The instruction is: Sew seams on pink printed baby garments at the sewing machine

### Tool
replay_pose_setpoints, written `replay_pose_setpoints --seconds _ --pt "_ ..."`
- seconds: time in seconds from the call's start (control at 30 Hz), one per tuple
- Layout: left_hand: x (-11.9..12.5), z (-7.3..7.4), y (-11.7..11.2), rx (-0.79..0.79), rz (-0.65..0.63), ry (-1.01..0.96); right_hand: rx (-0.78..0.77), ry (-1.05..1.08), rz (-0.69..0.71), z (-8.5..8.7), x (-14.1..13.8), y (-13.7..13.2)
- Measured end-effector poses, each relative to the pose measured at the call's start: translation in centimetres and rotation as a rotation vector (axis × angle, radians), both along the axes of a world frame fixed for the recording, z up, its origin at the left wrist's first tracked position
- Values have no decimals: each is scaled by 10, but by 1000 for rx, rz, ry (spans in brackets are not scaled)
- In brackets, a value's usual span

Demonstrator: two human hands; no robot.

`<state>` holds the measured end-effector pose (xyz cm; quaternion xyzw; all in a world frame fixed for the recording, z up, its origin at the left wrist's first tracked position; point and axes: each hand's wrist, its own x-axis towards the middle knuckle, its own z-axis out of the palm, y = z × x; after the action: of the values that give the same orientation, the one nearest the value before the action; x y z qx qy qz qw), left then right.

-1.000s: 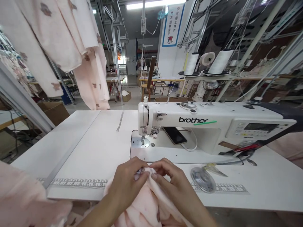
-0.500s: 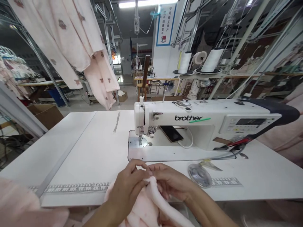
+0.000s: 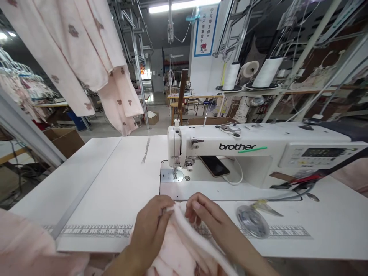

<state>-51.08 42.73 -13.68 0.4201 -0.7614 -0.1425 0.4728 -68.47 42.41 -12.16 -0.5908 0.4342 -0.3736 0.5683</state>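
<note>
Two bare hands at work over the near edge of the white table (image 3: 120,184), and it's the left hand (image 3: 152,226) that has the hold: thumb and forefinger pinch the top corner of the pale pink cloth (image 3: 175,249). Over on the other side, the right hand (image 3: 211,216) sits just beside that corner, fingers curled in and thumb close to the forefinger — whether those fingertips pinch anything, or touch the cloth, I cannot tell.

The cloth itself drops in loose folds from the pinch, down between the two forearms and over the table's front edge, with a thick pale edge slanting down to the right. Straight ahead stands the white sewing machine (image 3: 224,138), its presser foot (image 3: 175,175) beyond the hands, well apart from the cloth. Under the machine's arm lies a dark phone (image 3: 215,166), a white cable (image 3: 240,172) looping beside it.

To the right of the right hand, a clear round disc (image 3: 253,222) rests across the printed ruler strip (image 3: 97,231) — and that strip runs along the front of the table, partly behind the hands. Up at the left, pink garments (image 3: 86,50) with brown motifs hang above the far end.
</note>
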Motion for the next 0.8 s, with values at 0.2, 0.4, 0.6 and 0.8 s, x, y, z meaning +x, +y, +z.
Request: replay_pose_setpoints --seconds 0.2,0.4,0.6,0.8 --pt "-4 10 -2 304 109 128 -389 574 -123 8 13 15" --pt "10 35 -13 712 -215 104 -430 361 151 13 -1 -7" --pt "12 38 -25 742 -229 202 -382 428 48 14 0 -20" --pt "10 30 -60 813 -217 188 -246 345 -132 -1 5 -45"
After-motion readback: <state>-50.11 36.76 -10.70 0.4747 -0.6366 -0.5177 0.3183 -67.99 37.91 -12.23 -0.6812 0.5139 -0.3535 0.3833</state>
